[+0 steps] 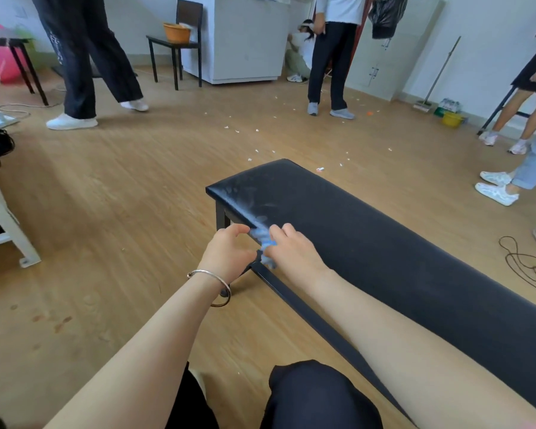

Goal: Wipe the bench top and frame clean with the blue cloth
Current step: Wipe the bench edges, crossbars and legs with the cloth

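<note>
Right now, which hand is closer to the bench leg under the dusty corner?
Left. The left hand is close beside that leg; the right hand sits farther off, beyond the blue cloth, at the seat edge.

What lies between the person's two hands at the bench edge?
The bunched blue cloth lies between the left hand and right hand, against the bench edge, in the head view.

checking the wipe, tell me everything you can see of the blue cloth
The blue cloth is a small, pale blue, soft-looking wad, blurred. It sits bunched at the long edge of the bench top, hanging down to the frame rail. The right hand grips it; the left hand touches its other side, grip unclear.
</note>
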